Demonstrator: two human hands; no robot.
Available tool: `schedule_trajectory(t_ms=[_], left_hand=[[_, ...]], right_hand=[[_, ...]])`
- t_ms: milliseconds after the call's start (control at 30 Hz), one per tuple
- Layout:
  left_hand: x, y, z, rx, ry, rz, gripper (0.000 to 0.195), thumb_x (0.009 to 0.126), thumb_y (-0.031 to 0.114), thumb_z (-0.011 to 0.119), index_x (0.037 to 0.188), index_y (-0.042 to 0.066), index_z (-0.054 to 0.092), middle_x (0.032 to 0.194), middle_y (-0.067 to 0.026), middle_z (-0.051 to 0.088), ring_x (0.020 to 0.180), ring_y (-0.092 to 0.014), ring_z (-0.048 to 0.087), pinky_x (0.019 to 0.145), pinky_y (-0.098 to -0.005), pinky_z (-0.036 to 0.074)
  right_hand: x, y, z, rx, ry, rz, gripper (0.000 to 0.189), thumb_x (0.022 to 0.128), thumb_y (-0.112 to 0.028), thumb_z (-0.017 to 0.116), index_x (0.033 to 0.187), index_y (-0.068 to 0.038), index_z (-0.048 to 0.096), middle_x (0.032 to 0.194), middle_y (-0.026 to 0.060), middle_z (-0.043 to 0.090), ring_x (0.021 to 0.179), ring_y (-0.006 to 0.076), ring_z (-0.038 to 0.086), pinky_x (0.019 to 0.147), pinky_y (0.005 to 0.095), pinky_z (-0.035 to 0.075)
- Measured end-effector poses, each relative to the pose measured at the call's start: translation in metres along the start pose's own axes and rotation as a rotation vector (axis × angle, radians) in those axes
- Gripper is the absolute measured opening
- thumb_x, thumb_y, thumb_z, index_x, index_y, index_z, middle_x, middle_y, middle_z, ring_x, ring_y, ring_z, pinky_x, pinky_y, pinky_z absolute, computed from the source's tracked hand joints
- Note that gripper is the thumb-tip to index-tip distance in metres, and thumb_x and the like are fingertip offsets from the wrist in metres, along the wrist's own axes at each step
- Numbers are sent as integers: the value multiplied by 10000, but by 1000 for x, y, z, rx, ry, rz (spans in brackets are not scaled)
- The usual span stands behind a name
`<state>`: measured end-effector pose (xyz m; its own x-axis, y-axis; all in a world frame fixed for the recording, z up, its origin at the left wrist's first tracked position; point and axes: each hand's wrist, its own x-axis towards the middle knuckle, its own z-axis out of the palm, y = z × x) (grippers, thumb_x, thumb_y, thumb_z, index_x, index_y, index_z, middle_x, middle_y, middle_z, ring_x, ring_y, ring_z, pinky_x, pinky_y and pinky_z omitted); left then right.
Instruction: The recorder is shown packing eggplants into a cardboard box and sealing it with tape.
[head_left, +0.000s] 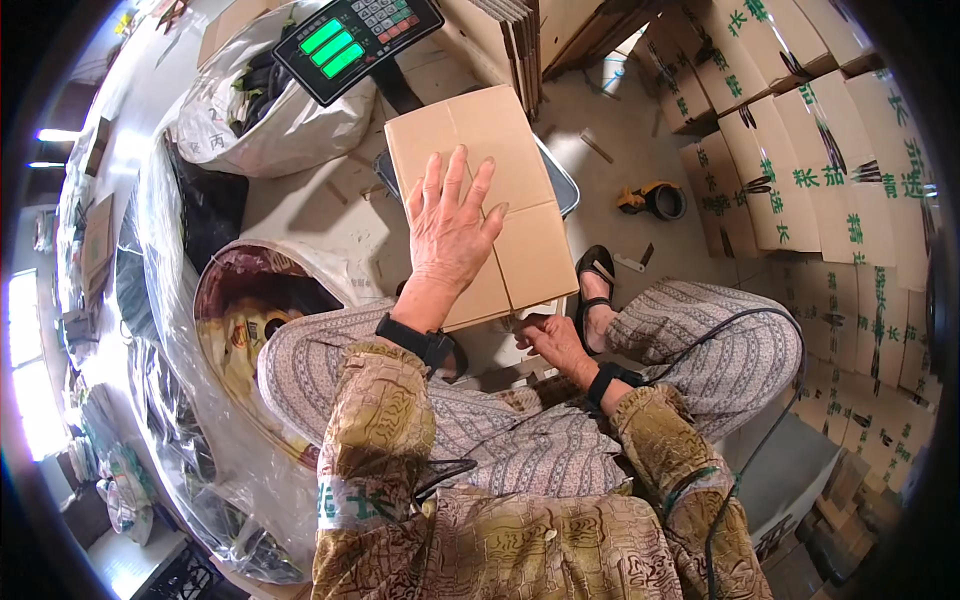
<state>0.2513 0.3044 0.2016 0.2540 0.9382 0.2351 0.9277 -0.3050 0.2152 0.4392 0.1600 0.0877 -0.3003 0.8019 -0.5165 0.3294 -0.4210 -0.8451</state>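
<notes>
A closed cardboard box (532, 247) lies on the platform (562, 176) of a digital weighing scale, whose display head (352, 45) is lit green. My left hand (450, 217) rests flat on the box's top with its fingers spread, near the seam between the flaps. Just below the box's near edge is my right hand (551, 341), fingers curled, its fingertips close to the lower side of the box. Whether those fingertips hold anything cannot be told.
A tape dispenser (652, 201) and a small knife-like tool (637, 259) lie on the floor. Printed cartons (817, 172) are stacked at right, flat cardboard (495, 37) stands beyond the scale. Left are a sack (300, 142) of dark eggplants, a round tub (217, 277) and plastic-wrapped goods.
</notes>
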Motion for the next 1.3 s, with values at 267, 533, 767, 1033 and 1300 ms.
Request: schedule_trajectory(t_ms=[267,533,767,1033,1300], left_hand=[[-1,1,0,-1,7,2,575,888,388,571,1413,199,433,1503,-99,323,1377,-353,285,1090,-490,243],[0,1,0,4,10,2,580,885,386,575,1416,204,431,1506,-98,320,1377,-353,286,1090,-492,243],[-1,-1,1,-9,4,-6,577,887,392,573,1416,210,429,1510,-97,314,1381,-351,284,1091,-501,239],[0,-1,1,-8,9,-5,568,892,403,565,1408,203,439,1503,-103,324,1381,-356,284,1093,-494,241],[1,5,0,19,-9,4,574,889,392,565,1415,205,433,1503,-110,325,1382,-360,282,1100,-490,238]], right_hand=[[-1,-13,4,236,-92,268,241,789,14,599,1027,14,641,916,59,676,815,140,649,672,287,549],[-15,8,13,73,-70,155,384,824,67,540,1201,-4,534,1007,89,626,843,137,606,702,293,534],[-13,-33,-5,525,-95,537,171,891,-2,564,1056,23,595,923,96,652,778,197,674,745,307,572],[0,-40,-11,728,11,402,237,819,-15,610,1046,51,619,886,116,673,742,202,662,688,294,554],[-9,-73,-18,765,-217,138,94,840,1,640,933,5,655,858,93,665,812,189,635,764,305,521]])
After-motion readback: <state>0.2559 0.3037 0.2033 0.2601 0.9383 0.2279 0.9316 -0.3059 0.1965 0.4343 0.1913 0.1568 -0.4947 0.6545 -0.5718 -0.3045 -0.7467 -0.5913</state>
